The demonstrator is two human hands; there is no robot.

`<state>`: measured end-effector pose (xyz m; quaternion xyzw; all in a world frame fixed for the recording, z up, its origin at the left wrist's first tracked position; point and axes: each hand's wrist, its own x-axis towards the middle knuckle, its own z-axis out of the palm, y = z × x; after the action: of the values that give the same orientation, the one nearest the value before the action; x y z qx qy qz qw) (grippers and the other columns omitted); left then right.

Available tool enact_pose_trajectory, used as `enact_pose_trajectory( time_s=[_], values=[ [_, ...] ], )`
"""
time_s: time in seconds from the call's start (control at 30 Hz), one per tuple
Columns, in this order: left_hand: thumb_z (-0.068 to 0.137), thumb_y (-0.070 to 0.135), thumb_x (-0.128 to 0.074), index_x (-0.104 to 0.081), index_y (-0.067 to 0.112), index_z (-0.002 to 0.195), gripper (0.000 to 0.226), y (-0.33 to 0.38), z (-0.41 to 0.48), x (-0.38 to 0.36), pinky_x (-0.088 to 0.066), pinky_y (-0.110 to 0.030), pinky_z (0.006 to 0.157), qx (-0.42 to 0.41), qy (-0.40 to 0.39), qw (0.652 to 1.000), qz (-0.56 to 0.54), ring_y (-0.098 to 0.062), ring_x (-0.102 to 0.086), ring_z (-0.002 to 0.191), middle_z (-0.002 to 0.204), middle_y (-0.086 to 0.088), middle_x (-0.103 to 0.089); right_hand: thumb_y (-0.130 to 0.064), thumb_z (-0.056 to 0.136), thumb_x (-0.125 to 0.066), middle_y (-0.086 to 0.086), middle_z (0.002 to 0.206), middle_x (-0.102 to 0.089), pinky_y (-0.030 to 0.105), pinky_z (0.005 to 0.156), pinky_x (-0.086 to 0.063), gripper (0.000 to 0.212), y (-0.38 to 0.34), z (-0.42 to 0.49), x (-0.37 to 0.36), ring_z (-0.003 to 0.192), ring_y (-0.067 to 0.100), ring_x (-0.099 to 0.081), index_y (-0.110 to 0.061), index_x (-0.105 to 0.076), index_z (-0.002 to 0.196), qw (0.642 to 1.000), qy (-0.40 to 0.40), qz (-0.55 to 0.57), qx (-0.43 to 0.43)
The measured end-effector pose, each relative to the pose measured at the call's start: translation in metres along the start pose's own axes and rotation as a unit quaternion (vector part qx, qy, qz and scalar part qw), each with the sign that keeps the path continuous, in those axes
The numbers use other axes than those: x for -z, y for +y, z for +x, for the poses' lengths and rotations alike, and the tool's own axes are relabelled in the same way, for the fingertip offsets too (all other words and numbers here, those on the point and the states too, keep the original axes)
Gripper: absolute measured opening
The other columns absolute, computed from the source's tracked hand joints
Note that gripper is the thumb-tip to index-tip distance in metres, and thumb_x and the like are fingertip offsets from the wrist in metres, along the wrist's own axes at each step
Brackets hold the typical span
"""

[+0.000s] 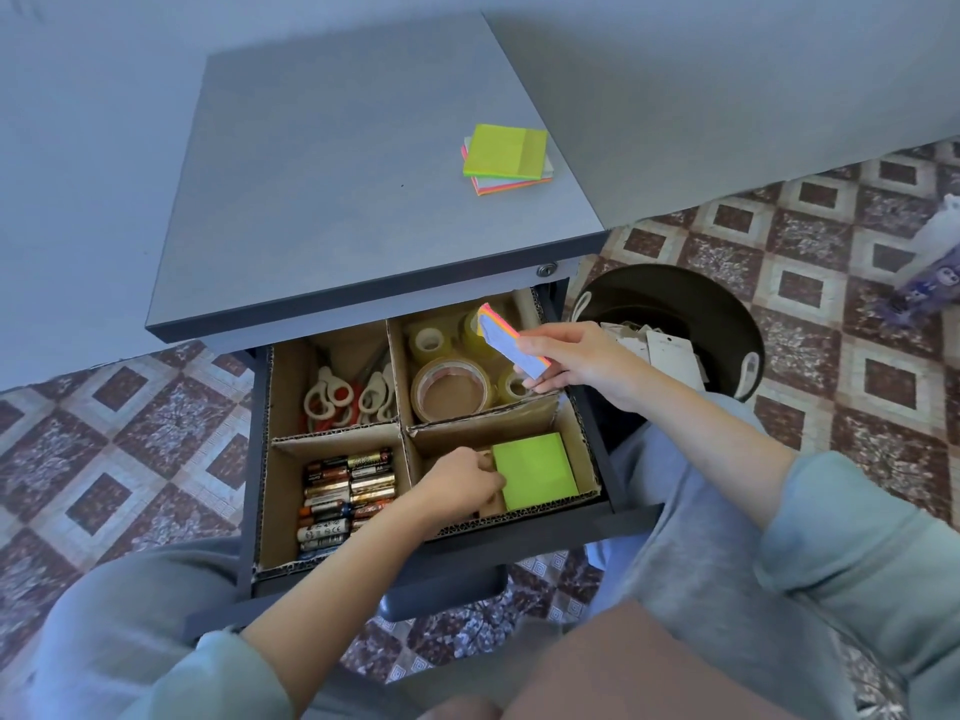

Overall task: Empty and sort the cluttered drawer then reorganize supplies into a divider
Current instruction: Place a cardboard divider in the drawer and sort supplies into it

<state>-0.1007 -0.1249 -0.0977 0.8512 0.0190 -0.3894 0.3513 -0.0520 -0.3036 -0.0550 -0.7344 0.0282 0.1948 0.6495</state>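
The open drawer (618, 454) holds a cardboard divider (400, 426) with four compartments. Scissors (345, 397) lie back left, tape rolls (452, 389) back right, batteries (345, 498) front left. A green sticky-note pad (537, 472) sits in the front right compartment. My left hand (460, 483) reaches into that compartment and touches the pad's left edge with curled fingers. My right hand (576, 363) holds a multicoloured sticky-note pad (511, 345) above the tape compartment. Two more sticky-note pads (506, 158) lie stacked on the cabinet top (337, 200).
A dark waste bin (727, 314) with paper scraps stands right of the drawer on the patterned tile floor. A purple-and-white packet (930, 262) lies at the far right. My knees flank the drawer at both sides.
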Motion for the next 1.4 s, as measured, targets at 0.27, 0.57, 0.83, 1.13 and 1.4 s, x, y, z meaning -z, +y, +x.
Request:
enact_pose_trajectory(
  time_s=[0.27,0.57,0.83,1.13,1.4],
  values=[
    [0.095,0.022,-0.051,-0.063,0.018,0.114,0.022,-0.005,-0.03,0.06,-0.047,-0.008,0.068,-0.141,0.165,0.976,-0.03,-0.002,-0.059,0.076,0.096,0.007,-0.067,-0.047,0.06,-0.076,0.017,0.091,-0.068,0.026,0.07,-0.045,0.047,-0.025,-0.022,0.023,0.079,0.023,-0.06,-0.023,-0.071,0.101,0.975,-0.15,-0.163,0.03],
    [0.094,0.057,-0.03,-0.01,0.033,0.149,0.063,-0.035,0.019,0.075,-0.031,-0.049,0.105,-0.103,0.263,0.923,0.263,-0.027,-0.013,0.143,0.158,-0.004,-0.007,-0.065,0.079,-0.056,-0.006,0.101,-0.056,0.021,0.062,-0.034,0.059,-0.018,-0.04,-0.026,0.091,0.011,-0.049,-0.033,-0.047,0.128,0.7,-0.202,-0.682,0.06],
    [0.094,0.057,-0.024,-0.008,0.031,0.148,0.062,-0.039,0.03,0.075,-0.043,-0.034,0.069,-0.12,0.279,0.906,0.295,-0.026,-0.053,0.114,0.134,-0.007,-0.05,-0.059,0.086,-0.053,0.014,0.127,-0.047,0.037,0.092,-0.04,0.069,0.007,-0.026,-0.044,0.118,0.031,-0.045,-0.028,-0.029,0.143,0.656,-0.217,-0.719,0.066],
    [0.095,0.054,-0.025,-0.014,0.026,0.148,0.061,-0.039,0.031,0.073,-0.036,-0.029,0.063,-0.139,0.309,0.891,0.302,-0.025,-0.053,0.112,0.125,-0.008,-0.055,-0.013,0.1,-0.034,0.019,0.128,-0.041,0.04,0.085,-0.043,0.063,0.018,-0.015,-0.048,0.106,0.033,-0.052,-0.044,-0.008,0.148,0.595,-0.255,-0.756,0.097],
    [0.096,0.052,-0.028,-0.018,0.025,0.147,0.058,-0.037,0.029,0.071,-0.035,-0.03,0.063,-0.147,0.323,0.889,0.29,-0.025,-0.054,0.108,0.118,-0.007,-0.058,-0.025,0.096,-0.046,0.017,0.121,-0.046,0.035,0.073,-0.039,0.053,0.021,-0.017,-0.056,0.104,0.033,-0.055,-0.038,-0.027,0.144,0.601,-0.242,-0.756,0.095]
  ],
)
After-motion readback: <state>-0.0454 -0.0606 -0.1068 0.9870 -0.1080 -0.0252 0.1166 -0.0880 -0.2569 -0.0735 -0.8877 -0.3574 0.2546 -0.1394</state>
